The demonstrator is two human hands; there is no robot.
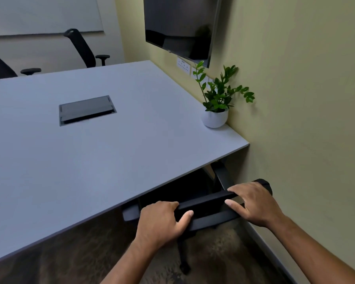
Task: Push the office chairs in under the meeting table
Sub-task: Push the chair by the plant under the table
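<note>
Matt smooth table (90, 160), glossy screen (178, 23)

Wall (316, 119) tight beside chair (209, 201) (right).

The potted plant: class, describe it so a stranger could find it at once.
Start at the grey meeting table and follow it to the wall under the dark screen. There stands the potted plant, the only green thing, in a round white pot.

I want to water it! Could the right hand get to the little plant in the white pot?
Probably yes. The right hand grips the chair back, and only bare table lies between it and the plant by the wall.
</note>
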